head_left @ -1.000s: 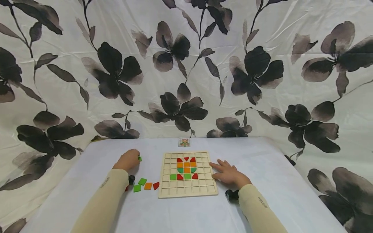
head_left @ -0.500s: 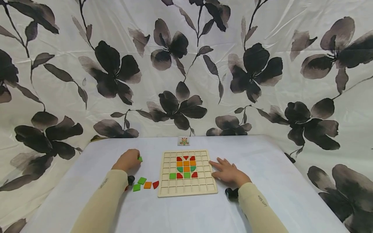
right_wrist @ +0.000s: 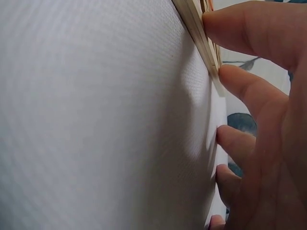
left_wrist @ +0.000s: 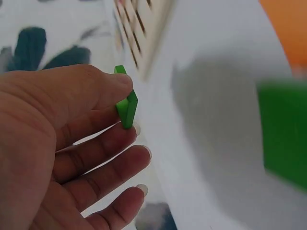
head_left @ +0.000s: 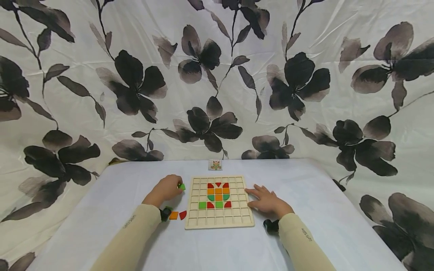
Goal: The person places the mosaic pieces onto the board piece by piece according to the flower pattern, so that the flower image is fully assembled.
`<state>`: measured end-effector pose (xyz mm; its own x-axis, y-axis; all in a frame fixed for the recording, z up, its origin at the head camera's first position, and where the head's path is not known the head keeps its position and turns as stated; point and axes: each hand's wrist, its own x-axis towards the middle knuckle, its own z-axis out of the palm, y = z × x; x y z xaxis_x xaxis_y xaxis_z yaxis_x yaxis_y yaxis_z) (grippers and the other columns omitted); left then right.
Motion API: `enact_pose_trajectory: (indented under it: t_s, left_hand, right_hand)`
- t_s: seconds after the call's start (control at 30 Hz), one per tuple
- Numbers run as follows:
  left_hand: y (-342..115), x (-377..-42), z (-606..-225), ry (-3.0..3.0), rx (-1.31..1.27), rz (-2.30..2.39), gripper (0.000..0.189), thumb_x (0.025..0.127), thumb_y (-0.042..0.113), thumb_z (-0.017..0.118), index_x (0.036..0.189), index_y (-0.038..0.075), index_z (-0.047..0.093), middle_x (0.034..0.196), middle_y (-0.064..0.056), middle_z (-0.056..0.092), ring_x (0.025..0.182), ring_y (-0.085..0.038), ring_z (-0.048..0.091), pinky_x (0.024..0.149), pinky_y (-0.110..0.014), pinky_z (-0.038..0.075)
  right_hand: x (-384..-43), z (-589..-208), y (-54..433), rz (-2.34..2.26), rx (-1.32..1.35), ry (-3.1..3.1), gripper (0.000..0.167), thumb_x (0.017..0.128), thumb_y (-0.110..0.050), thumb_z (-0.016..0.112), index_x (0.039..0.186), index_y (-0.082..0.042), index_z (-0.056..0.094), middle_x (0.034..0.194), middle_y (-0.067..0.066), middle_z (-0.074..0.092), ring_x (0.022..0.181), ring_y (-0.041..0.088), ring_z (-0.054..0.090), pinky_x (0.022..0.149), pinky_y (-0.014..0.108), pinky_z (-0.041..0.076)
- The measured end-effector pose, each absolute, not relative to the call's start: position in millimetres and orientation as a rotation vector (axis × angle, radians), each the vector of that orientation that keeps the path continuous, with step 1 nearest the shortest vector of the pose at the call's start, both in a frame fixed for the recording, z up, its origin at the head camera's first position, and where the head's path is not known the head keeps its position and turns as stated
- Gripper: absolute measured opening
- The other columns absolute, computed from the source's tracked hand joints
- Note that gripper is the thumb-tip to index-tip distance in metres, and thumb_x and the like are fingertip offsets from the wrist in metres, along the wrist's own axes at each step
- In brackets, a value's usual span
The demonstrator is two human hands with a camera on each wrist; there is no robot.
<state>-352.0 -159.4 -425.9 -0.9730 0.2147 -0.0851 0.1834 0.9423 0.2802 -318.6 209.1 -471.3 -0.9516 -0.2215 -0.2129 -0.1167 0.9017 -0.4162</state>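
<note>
My left hand (head_left: 166,189) pinches a green square tile (left_wrist: 128,108) between thumb and forefinger, just left of the wooden grid board (head_left: 237,222). In the left wrist view the tile is tilted on edge, and the other fingers are loosely spread. Red, orange and green pieces form a pattern in the board's middle, among them an orange tile (head_left: 218,197) and a red wedge (head_left: 218,184). At the board's right edge my right hand (head_left: 266,201) lies with fingers spread; in the right wrist view its thumb and forefinger touch the wooden rim (right_wrist: 205,45).
Left of the board lie a loose orange tile (head_left: 173,215), a red quarter-round tile (head_left: 183,215) and a green tile (head_left: 169,208) partly hidden by the left wrist. A small pattern card (head_left: 215,165) sits at the table's far edge. A floral cloth (head_left: 251,75) hangs behind.
My left hand has moved right toward the board with the green tile, its wrist now covering some loose tiles. The right hand stays at the board's edge.
</note>
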Motion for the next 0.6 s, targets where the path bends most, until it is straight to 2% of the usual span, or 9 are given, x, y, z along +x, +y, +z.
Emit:
enact_pose_trajectory:
  t_s: [0.17,0.43,0.6]
  left_hand:
    - [-135.0,-344.9,-424.4,2.991,0.394,0.415,0.024,0.086,0.02,0.069,0.105,0.006,0.067,0.095,-0.005,0.064,0.083,-0.018,0.054,0.081,-0.037,0.051]
    - [-90.2,-330.8,-419.7,2.959,0.493,0.46,0.028,0.086,0.023,0.071,0.108,0.006,0.068,0.099,-0.004,0.065,0.088,-0.017,0.057,0.089,-0.038,0.051]
    - [-66.3,-322.8,-420.1,2.933,0.609,0.505,0.029,0.086,0.022,0.072,0.109,0.006,0.069,0.1,-0.004,0.067,0.087,-0.016,0.058,0.088,-0.037,0.052]
  right_hand:
    - [-318.3,-471.1,208.8,-0.597,-0.254,2.813,0.059,0.09,-0.042,0.058,0.146,-0.028,0.044,0.159,0.012,0.027,0.148,0.041,0.015,0.112,0.069,0.01]
    - [-318.2,-470.8,209.2,-0.605,-0.275,2.804,0.06,0.091,-0.042,0.058,0.146,-0.027,0.043,0.159,0.012,0.026,0.148,0.042,0.014,0.112,0.069,0.009]
    - [-319.3,-470.2,209.5,-0.605,-0.28,2.809,0.059,0.091,-0.041,0.058,0.146,-0.027,0.043,0.159,0.012,0.026,0.148,0.042,0.015,0.112,0.07,0.009]
